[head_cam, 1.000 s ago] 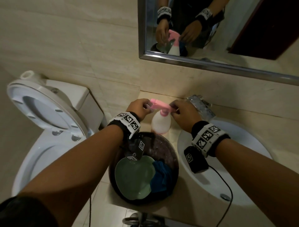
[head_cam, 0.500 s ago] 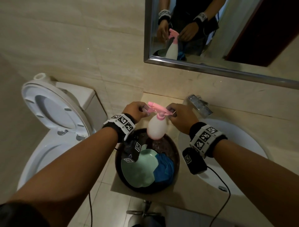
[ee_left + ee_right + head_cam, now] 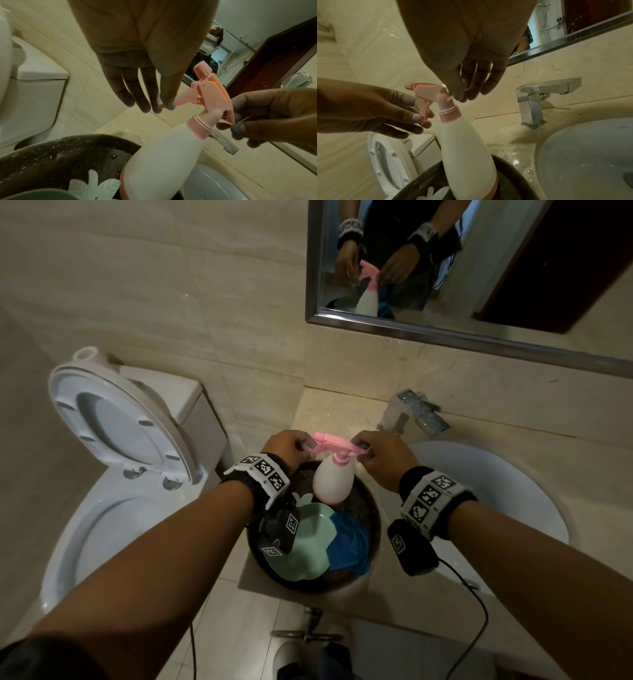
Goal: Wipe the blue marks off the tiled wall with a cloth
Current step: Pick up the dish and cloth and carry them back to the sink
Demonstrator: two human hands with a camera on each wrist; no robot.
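Note:
A white spray bottle with a pink trigger head hangs tilted between both hands, its base over the dark speckled bowl. My left hand pinches the trigger lever from the left. My right hand pinches the rear end of the pink head. A crumpled blue cloth lies in the bowl beside a green apple-shaped dish. The beige tiled wall rises behind; no blue marks show on it in these views.
A white toilet with its lid raised stands at the left. A chrome faucet and a white wash basin are at the right. A framed mirror hangs above. A black cable trails from my right wrist.
The spray bottle has come off the counter behind the bowl and moved toward me, over the bowl. Both hands stayed on its pink head.

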